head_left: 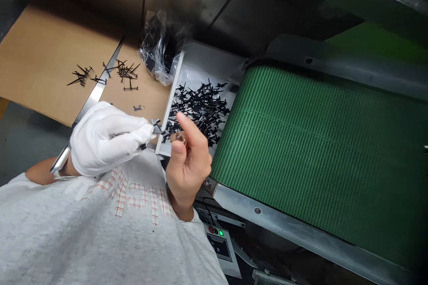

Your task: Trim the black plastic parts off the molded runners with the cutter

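My white-gloved left fingers pinched a small black plastic part that my half-curled bare right fingers, hold unclear, could knock loose.

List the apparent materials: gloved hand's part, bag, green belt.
Part: probably plastic, dark with a slight sheen; metal remains possible. Bag: likely thin clear plastic, glossy, crinkles catching light. Green belt: perhaps rubber or plastic, with a regular textured pattern.

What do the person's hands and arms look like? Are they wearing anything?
The left hand wears a white glove, with what looks like a silver watch on a pale strap at the wrist. The right hand has no glove. The sleeves are pale grey.
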`<state>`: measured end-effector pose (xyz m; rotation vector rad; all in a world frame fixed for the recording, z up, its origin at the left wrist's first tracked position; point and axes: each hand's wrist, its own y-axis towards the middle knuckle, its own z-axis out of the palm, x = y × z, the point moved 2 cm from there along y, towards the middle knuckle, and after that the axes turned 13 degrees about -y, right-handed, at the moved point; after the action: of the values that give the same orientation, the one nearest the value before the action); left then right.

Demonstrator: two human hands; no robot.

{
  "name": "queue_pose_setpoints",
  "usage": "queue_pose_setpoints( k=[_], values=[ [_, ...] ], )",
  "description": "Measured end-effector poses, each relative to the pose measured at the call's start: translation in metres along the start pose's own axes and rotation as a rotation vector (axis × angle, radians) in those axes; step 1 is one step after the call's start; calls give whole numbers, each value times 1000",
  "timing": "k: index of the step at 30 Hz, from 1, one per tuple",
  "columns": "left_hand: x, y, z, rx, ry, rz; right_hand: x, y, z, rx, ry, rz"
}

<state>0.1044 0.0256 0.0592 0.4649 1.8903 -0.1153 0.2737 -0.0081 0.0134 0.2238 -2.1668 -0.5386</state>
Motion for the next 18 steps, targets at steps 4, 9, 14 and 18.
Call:
queue_pose_setpoints(
  k=[4,9,14,18],
  values=[
    [6,-2,-3,-25,-32,-46,2,-3,-2,78,-13,-27],
    [12,-9,-5,-55,-22,-108,3,-4,-3,87,-55,-46],
    [13,-11,-5,-105,-24,-79,4,-3,-4,99,-16,-36],
    [10,-6,-5,-93,-60,-46,-1,0,-4,80,17,8]
  ],
)
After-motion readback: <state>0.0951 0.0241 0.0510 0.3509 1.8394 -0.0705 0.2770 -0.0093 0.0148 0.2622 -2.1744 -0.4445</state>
